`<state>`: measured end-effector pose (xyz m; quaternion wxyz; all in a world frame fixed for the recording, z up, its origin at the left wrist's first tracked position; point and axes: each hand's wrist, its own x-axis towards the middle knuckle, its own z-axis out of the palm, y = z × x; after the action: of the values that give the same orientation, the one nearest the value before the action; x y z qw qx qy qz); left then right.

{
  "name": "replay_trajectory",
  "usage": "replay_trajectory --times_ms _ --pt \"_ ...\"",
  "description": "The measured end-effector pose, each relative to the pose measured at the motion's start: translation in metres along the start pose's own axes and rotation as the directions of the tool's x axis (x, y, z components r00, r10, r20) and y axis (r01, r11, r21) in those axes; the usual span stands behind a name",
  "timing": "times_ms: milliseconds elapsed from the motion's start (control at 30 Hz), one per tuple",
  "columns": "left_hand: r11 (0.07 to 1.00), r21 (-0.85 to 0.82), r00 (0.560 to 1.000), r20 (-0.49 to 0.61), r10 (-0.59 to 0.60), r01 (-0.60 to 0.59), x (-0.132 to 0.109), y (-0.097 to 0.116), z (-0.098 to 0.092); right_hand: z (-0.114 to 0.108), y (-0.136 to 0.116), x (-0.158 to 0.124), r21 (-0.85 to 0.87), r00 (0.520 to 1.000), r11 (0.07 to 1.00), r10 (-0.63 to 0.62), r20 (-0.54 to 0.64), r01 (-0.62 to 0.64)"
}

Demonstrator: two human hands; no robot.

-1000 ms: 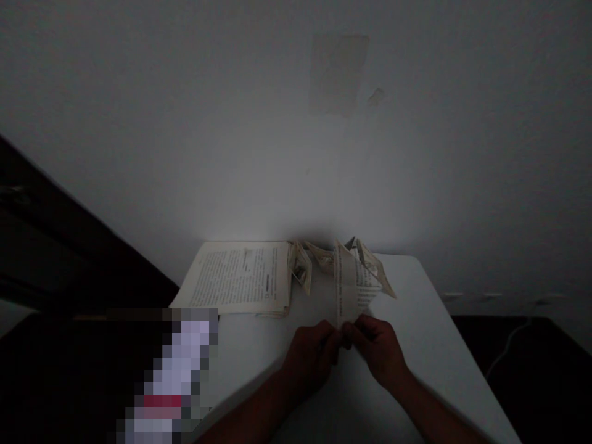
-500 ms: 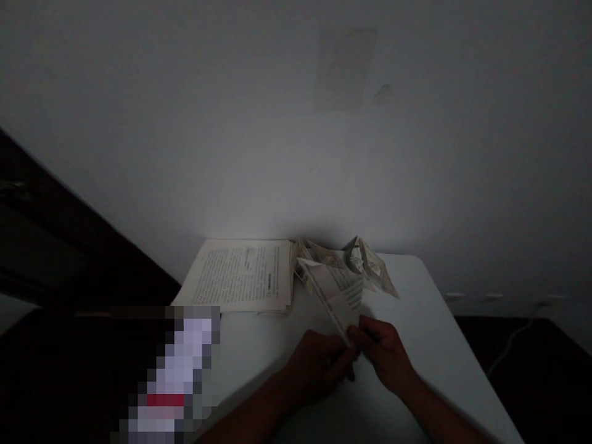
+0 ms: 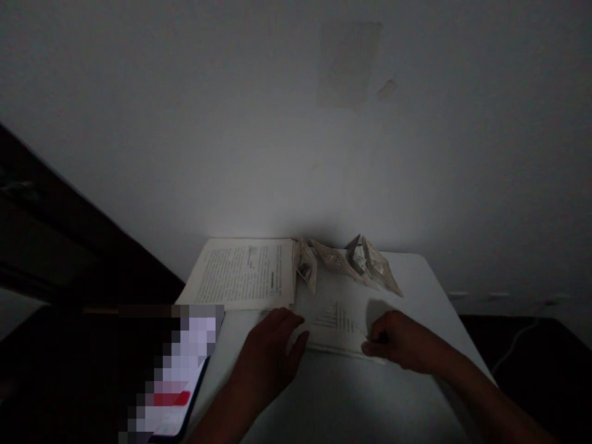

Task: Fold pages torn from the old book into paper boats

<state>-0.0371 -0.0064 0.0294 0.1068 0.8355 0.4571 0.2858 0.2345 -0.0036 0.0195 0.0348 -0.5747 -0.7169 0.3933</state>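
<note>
A folded piece of printed paper (image 3: 335, 330) lies on the white table, its long edge toward me. At its right corner, my right hand (image 3: 393, 342) pinches the paper between thumb and curled fingers. My left hand (image 3: 275, 348) is beside its left end, thumb and fingers apart with nothing between them. Behind the paper stand several folded paper boats (image 3: 330, 256), made of printed pages, in a row near the wall.
A stack of printed pages (image 3: 238, 271) lies at the table's back left. A phone (image 3: 185, 370), partly blurred out, is at the left edge. The white table (image 3: 416, 271) meets a grey wall (image 3: 259, 154). A pale cable (image 3: 511, 342) hangs to the right.
The folded paper was held up in both hands and is now down on the table. My left hand has let go and moved left; my right hand has shifted slightly right.
</note>
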Motion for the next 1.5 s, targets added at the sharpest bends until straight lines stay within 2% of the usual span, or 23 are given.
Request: replay_trajectory --times_ms 67,167,233,333,467,700,800,867,1000,1133,1233,1300,1400,1467,1500 --pt "0.998 0.064 0.999 0.026 0.024 -0.026 -0.009 -0.005 0.014 0.003 -0.004 0.001 -0.126 0.99 0.992 -0.046 -0.136 0.029" --pt "0.994 0.088 0.995 0.09 0.051 -0.059 -0.02 -0.007 0.027 0.014 -0.008 -0.004 -0.242 0.962 0.97 -0.076 -0.262 0.011" --pt "0.993 0.078 0.99 0.117 0.079 -0.089 -0.023 -0.006 0.03 0.024 -0.007 -0.011 -0.313 0.944 0.949 -0.133 -0.301 0.034" --pt "0.991 0.067 0.987 0.115 0.111 -0.12 -0.023 -0.005 0.031 0.034 -0.005 -0.02 -0.33 0.922 0.94 -0.201 -0.332 0.086" --pt "0.985 0.079 0.983 0.117 0.141 -0.15 -0.025 -0.006 0.032 0.035 -0.003 -0.023 -0.281 0.896 0.949 -0.246 -0.37 0.144" --pt "0.977 0.102 0.979 0.108 0.174 -0.185 -0.027 -0.01 0.031 0.035 -0.007 -0.02 -0.059 0.888 0.992 -0.127 -0.442 0.112" --pt "0.975 0.108 0.977 0.108 0.181 -0.193 -0.026 -0.013 0.032 0.035 -0.009 -0.022 0.039 0.872 0.985 -0.131 -0.471 0.169" --pt "0.976 0.099 0.977 0.11 0.184 -0.195 -0.025 -0.013 0.033 0.034 -0.008 -0.023 0.059 0.84 0.967 -0.185 -0.51 0.248" --pt "0.973 0.06 0.97 0.112 0.215 -0.222 -0.024 -0.009 0.033 0.029 -0.002 -0.02 0.029 0.746 0.908 -0.324 -0.582 0.417" --pt "0.97 -0.002 0.966 0.093 0.241 -0.242 -0.023 -0.006 0.035 0.024 0.003 -0.016 0.079 0.703 0.844 -0.385 -0.598 0.53" --pt "0.974 -0.049 0.972 0.073 0.223 -0.22 -0.024 -0.006 0.036 0.023 0.004 -0.014 0.174 0.696 0.818 -0.331 -0.637 0.548" --pt "0.976 -0.095 0.975 0.082 0.205 -0.197 -0.025 -0.005 0.036 0.024 0.003 -0.012 0.234 0.709 0.856 -0.196 -0.678 0.461" --pt "0.967 -0.179 0.969 0.137 0.208 -0.182 -0.025 -0.001 0.033 0.02 -0.002 -0.007 0.313 0.693 0.899 0.015 -0.721 0.306" --pt "0.955 -0.224 0.964 0.135 0.231 -0.197 -0.026 0.002 0.03 0.011 -0.006 -0.003 0.341 0.711 0.89 0.028 -0.703 0.302" --pt "0.95 -0.237 0.964 0.121 0.236 -0.203 -0.026 0.002 0.029 0.006 -0.009 -0.001 0.339 0.744 0.886 -0.009 -0.669 0.315"
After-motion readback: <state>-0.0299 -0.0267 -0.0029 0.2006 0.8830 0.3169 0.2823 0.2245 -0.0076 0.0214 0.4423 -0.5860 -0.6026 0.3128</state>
